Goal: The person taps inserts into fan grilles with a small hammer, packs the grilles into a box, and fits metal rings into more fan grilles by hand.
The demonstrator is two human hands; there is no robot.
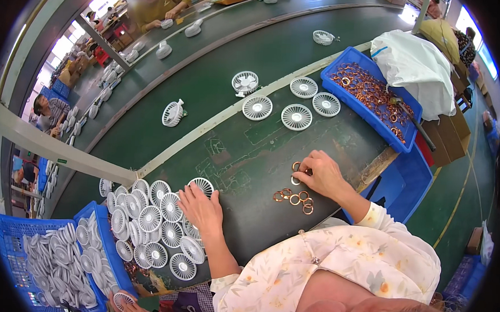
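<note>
My left hand (202, 211) lies with its fingers spread over the near pile of white round fan grilles (149, 218). Its fingertips touch a grille (203, 185) at the pile's right edge. My right hand (323, 175) pinches a copper-coloured ring (295, 173) at the worktop's surface; the fingers partly cover it. Just below that hand, several more rings (295, 199) lie loose on the dark worktop. Farther off, several grilles (297, 117) rest flat in a group, their hubs facing up.
A blue tray (368, 127) of copper rings holds a dark-handled tool, beside a white sack (415, 68). Blue crates (7, 229) of grilles stand at left, near another person's hand (129, 307). Fan parts (174, 113) sit on the green conveyor (209, 70). A metal post (66, 148) crosses the left.
</note>
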